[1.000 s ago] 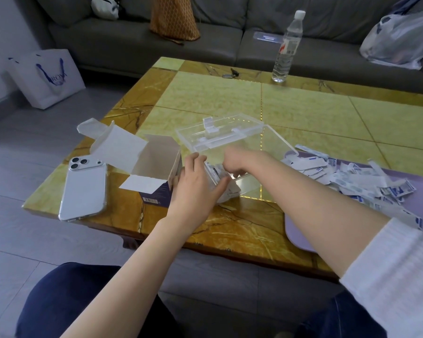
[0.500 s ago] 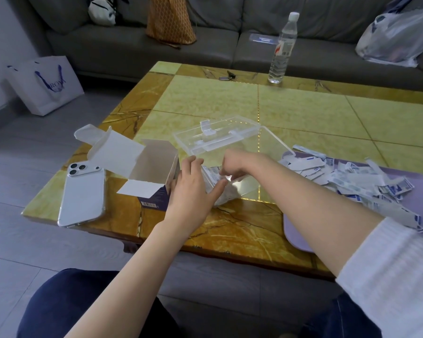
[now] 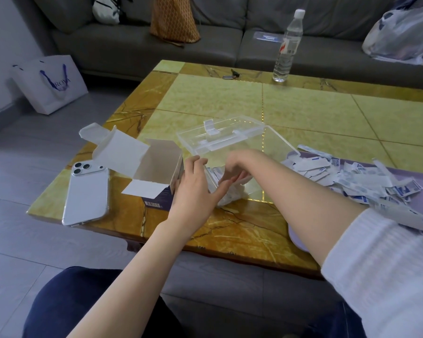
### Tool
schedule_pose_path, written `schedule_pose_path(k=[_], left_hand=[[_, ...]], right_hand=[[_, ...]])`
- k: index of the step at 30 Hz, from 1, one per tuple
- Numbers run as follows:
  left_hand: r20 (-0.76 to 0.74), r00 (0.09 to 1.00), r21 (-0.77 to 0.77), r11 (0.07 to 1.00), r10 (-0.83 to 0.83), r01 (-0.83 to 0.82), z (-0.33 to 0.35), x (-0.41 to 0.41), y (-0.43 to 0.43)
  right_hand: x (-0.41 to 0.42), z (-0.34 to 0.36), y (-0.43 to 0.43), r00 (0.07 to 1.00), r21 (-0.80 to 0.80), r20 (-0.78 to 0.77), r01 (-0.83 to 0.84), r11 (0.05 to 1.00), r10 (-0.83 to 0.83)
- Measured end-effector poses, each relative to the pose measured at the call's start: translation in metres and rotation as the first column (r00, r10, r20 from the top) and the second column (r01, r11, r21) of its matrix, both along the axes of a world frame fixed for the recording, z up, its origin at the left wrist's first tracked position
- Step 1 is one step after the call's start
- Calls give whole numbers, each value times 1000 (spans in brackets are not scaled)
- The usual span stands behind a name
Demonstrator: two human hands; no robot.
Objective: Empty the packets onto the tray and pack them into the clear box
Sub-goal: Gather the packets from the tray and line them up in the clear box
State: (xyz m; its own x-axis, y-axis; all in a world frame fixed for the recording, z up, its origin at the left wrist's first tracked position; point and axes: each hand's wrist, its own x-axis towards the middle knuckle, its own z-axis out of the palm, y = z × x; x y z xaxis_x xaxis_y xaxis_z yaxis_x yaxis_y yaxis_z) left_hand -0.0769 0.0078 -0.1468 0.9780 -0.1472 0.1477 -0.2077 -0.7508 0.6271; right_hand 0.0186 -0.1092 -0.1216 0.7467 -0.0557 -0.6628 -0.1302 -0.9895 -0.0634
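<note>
Clear box (image 3: 275, 152) see-through, lid up, white packets (image 3: 230, 196) inside. Left hand (image 3: 194, 189) fingers flat on it; right hand (image 3: 239, 164) grip I cannot tell.

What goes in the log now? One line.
left hand braces clear box | right hand inside box, on packets | tray holds loose packets

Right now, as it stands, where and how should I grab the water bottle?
Grip the bottle round its labelled middle, reaching in from the near side. It stands upright near the far edge of the table, and its round body is clear on both sides. A grip higher up, where it narrows, would probably be more likely to tip it.
</note>
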Motion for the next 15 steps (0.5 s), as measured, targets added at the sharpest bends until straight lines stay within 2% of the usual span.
schedule_pose_path(k=[5, 12, 15], left_hand=[[-4, 1000, -18, 1000, -2, 2, 0, 1, 1], [8, 1000, -33, 999, -2, 2, -1, 2, 1], [20, 1000, -41, 999, -1, 1, -2, 2, 1]], right_hand=[[-7, 5, 1, 982, -168, 10, -186, 968, 190], [-2, 3, 3, 983, -158, -23, -183, 970, 182], [-4, 7, 0, 987, -75, -45, -154, 985, 151]])
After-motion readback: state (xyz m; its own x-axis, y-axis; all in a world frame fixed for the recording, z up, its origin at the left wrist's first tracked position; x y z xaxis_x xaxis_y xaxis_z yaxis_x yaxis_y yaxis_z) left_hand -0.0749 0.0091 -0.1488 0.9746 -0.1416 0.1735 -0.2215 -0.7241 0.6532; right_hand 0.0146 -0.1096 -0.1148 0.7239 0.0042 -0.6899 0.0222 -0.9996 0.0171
